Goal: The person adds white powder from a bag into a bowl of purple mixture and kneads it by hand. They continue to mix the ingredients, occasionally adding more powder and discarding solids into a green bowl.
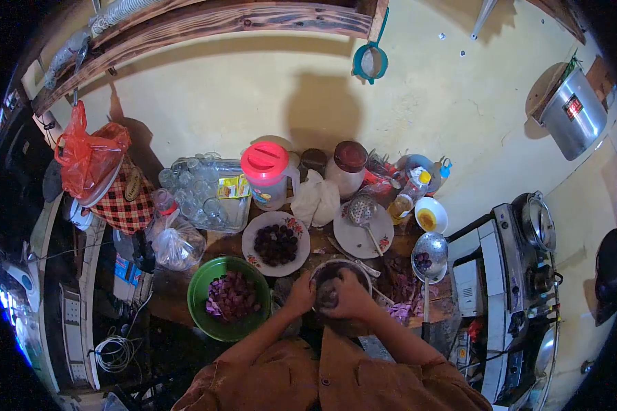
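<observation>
In front of my body stands a round pot (371,281) with a pale rim and a dull purple mass inside. My left hand (301,294) is at the pot's left edge, its fingers bent over the rim. My right hand (349,296) is inside the pot, fingers curled against the purple mass; what they hold is hidden. Left of the pot, a green basin (194,301) contains chopped purple pieces (232,296). Behind it a flowered plate (252,231) carries dark round balls (275,244). Purple peelings (406,309) lie to the right.
A slotted ladle (363,214) rests on a white plate (346,240). At right, a long-handled skimmer (430,248) holds a few dark balls. Behind stand a pink-lidded pitcher (265,185), a tray of glasses (236,222) and an oil bottle (408,195). A stove (507,274) is far right.
</observation>
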{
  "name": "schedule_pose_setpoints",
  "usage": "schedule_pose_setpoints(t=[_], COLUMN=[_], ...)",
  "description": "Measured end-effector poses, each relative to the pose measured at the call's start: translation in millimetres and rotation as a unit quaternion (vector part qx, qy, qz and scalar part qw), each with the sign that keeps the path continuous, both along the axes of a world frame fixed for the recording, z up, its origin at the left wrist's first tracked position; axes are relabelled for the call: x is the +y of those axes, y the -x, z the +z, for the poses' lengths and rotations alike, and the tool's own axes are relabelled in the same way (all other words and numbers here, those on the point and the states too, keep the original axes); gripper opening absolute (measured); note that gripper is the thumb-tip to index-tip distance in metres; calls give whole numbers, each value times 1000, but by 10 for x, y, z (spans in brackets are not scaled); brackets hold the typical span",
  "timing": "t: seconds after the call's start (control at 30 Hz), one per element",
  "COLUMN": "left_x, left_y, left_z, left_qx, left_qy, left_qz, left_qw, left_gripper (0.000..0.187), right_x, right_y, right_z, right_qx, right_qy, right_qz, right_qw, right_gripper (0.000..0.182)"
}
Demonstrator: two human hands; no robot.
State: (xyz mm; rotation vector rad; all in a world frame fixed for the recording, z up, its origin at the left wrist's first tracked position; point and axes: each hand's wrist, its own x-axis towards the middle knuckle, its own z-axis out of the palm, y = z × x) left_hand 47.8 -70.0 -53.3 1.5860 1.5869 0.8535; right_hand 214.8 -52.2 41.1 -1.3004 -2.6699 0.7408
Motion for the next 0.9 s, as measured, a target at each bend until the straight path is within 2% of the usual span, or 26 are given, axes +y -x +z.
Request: schedule_pose_setpoints(t=[0.03,0.07,0.13,0.2,0.27,0.33,0.5,0.57,0.73,0.77,0.8,0.83,0.87,0.9], left_x=[7,14,-3,-3,-19,-22,-47,-42,-21,-38,-64,-76,-86,-110], left_y=[-15,-26,-41,-44,-50,-58,-53,-57,-110,-131,-131,-131,-137,-143], left_z=[2,6,-57,-73,-45,-32,177,292,112,35,39,46,53,26], left_qx=[-5,-10,-1,7,7,10,3,9,7,20,20,-1,-21,-22], left_qy=[0,0,-41,-81,-19,-13,-15,31,26,10,8,22,36,33], left_qz=[8,17,23,31,20,19,10,22,40,56,56,69,80,78], left_qw=[1000,1000,999,996,1000,1000,1000,999,999,998,998,997,996,996], left_gripper=[24,19,20,21,24,26,29,23,22,22,22,23,25,25], right_x=[-57,-73,-63,-97,-120,-130,1,43,182,181,205,241,232,180], right_y=[44,87,189,127,47,-57,-65,-20,77,77,111,128,102,89], right_z=[-103,-225,-331,-215,-190,-358,-554,-583,-891,-923,-862,-791,-711,-504], right_qx=[21,20,-119,-117,-116,-73,-111,-105,-191,-192,-198,-204,-205,-213], right_qy=[-74,-74,51,37,25,-114,-112,-134,-96,-97,-49,-3,-6,-7], right_qz=[-11,-12,-3,-9,-14,-4,-19,-23,-37,-36,-41,-46,-48,-14], right_qw=[997,997,992,992,993,991,987,985,976,976,978,978,978,977], right_gripper=[65,65,62,59,57,46,33,27,16,16,22,27,27,40])
